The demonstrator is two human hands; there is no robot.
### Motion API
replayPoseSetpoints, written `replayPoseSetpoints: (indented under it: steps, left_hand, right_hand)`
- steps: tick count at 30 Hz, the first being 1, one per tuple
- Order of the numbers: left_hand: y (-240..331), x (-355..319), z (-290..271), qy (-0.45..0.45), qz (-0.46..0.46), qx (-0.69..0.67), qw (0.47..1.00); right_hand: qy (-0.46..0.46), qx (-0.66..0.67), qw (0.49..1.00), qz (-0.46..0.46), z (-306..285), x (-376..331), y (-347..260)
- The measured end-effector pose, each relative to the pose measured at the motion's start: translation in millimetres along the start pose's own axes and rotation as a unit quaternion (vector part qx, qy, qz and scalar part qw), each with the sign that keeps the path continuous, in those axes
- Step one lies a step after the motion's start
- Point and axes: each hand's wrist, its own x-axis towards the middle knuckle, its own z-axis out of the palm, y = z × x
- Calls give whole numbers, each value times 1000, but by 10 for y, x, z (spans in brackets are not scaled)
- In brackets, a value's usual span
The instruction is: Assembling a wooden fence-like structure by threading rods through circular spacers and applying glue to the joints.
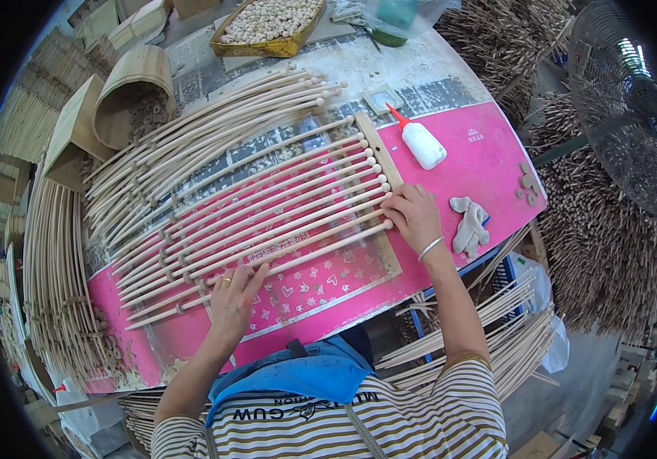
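Note:
Slender wooden sticks (pixel 290 205) lie side by side in a row, most with a round wooden ball at the right end and a small ring toward the left end. A drilled wooden strip (pixel 380 151) stands against the ball ends. My right hand (pixel 415 217), with a bangle at the wrist, pinches the end of a stick near the strip's lower end; its fingers cover that end. My left hand (pixel 233 297), wearing a ring, has its fingers closed on a stick close to me. The nearest stick (pixel 328 249) ends in a ball just below my right fingertips.
A white glue bottle (pixel 424 145) with a red nozzle lies beyond the strip, with a glove (pixel 469 226) to its right. More sticks (pixel 213 130) are piled behind. A basket of balls (pixel 267 27), a wooden bucket (pixel 138 80) and a fan (pixel 630 99) stand around the pink-covered table (pixel 489 176).

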Motion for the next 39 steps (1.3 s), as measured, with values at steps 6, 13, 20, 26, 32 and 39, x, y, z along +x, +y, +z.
replayPoseSetpoints:
  steps: [6,13,20,26,32,39]
  left_hand:
    - [6,79,72,41,-7,12,999]
    - [19,162,121,83,4,2,997]
    - [-8,192,115,88,10,-22,996]
    - [-16,323,22,82,6,-79,993]
    - [-676,1115,129,129,-67,-73,987]
    - [-909,1457,455,66,-92,-37,993]
  right_hand:
    - [104,95,983,114,-187,-2,146]
    - [265,-23,955,134,-307,308,650]
    - [166,103,944,264,31,500,1004]
    - [137,80,945,286,122,500,1055]
    - [196,307,882,299,134,431,1017]
    - [185,445,821,306,4,291,716]
